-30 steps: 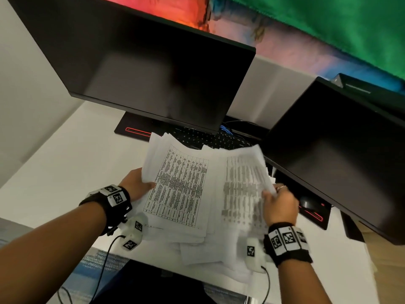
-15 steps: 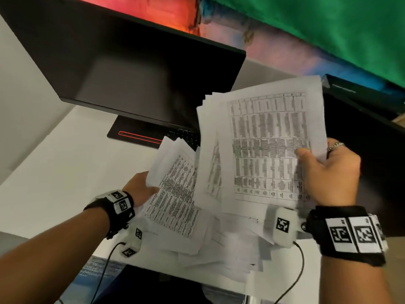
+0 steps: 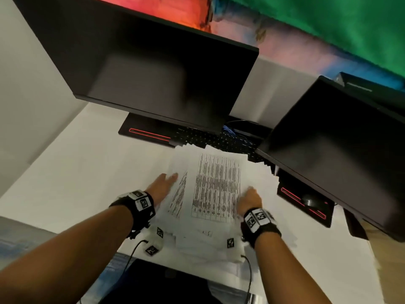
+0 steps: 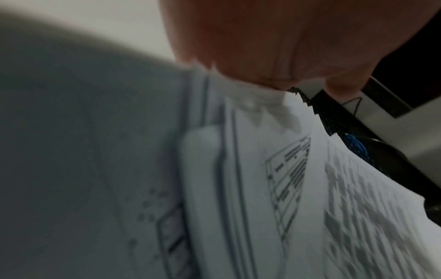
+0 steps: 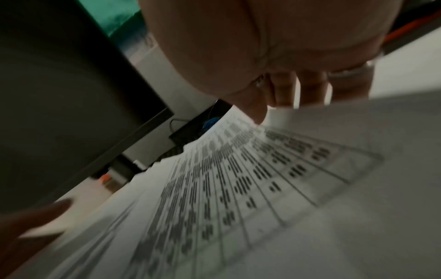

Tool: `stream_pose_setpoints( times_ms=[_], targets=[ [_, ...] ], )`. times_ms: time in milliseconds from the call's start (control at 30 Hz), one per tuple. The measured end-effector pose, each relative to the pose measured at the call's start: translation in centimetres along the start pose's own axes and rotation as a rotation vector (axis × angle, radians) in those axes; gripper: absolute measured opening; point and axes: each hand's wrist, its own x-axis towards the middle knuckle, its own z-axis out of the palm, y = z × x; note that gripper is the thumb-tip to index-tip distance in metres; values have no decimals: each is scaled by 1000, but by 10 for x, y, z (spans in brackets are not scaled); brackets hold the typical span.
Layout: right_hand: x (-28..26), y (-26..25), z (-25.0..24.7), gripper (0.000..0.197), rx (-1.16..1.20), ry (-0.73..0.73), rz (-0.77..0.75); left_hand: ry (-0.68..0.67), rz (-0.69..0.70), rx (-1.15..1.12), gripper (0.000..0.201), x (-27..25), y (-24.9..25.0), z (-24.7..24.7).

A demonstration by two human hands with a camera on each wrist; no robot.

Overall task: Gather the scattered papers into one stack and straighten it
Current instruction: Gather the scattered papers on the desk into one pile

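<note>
We find the paper pile loose on the white desk, its far edge over a black keyboard. Two dark monitors overhang. Left hand lies flat, fingers straight; right hand curls on the pile's edge.

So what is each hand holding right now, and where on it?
The right hand grips the top papers by their right edge. The left hand lies flat against the pile's left edge, gripping nothing.

Papers matt, printed; monitor matt black
</note>
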Motion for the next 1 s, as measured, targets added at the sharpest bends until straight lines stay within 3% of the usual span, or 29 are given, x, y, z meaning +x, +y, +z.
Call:
stream_pose_setpoints(
  times_ms=[100,200,267,367,433,500,600,667,767,867,933,1000],
  targets=[
    [-7,6,26,58,-21,-67,-29,106,132,381,60,9,-6,3],
    [-6,17,28,60,15,-29,-28,113,228,481,69,16,-15,-6],
    [-6,23,19,80,125,15,-27,105,309,454,70,14,-12,-17],
    [-14,17,-7,105,558,-33,-33,46,491,238,40,-15,15,-27],
    [-21,2,-32,112,746,-34,-36,3,572,106,30,-37,40,-31],
    [-32,-14,-59,103,810,47,-99,1,642,-2,27,-53,62,-33],
    [-60,-34,-95,51,916,167,-333,59,743,-54,33,-75,88,-36],
    [-73,-42,-107,37,956,217,-452,80,799,-126,40,-83,96,-36],
    [-73,-42,-100,57,961,207,-529,66,783,-139,55,-77,87,-27],
    [-61,-33,-78,89,912,149,-493,15,599,-38,51,-53,54,-10],
    [-55,-25,-61,90,849,142,-418,43,478,18,37,-40,32,1],
    [-45,-11,-38,82,780,141,-341,106,454,72,21,-32,24,11]
  ],
)
